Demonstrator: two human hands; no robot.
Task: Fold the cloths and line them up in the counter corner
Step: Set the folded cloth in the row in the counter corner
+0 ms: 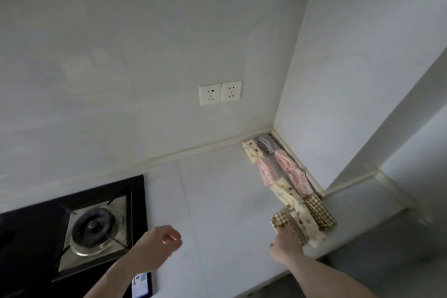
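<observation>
Several folded cloths lie in two rows along the right wall of the counter corner. The row against the wall holds a grey cloth (266, 143), pink patterned cloths (300, 180) and a brown checked cloth (320, 211). The outer row holds cream dotted cloths (253, 153), a pink cloth (267, 172) and, nearest me, a second brown checked cloth (281, 219). My right hand (287, 241) rests on that near checked cloth with fingers laid over it. My left hand (158, 245) hovers above the counter with fingers loosely curled, holding nothing.
A black gas hob (72, 232) with one burner sits at the left. Two white wall sockets (219, 93) are above the counter (225, 201). A raised ledge runs along the back wall. The counter's front edge drops off at the lower right.
</observation>
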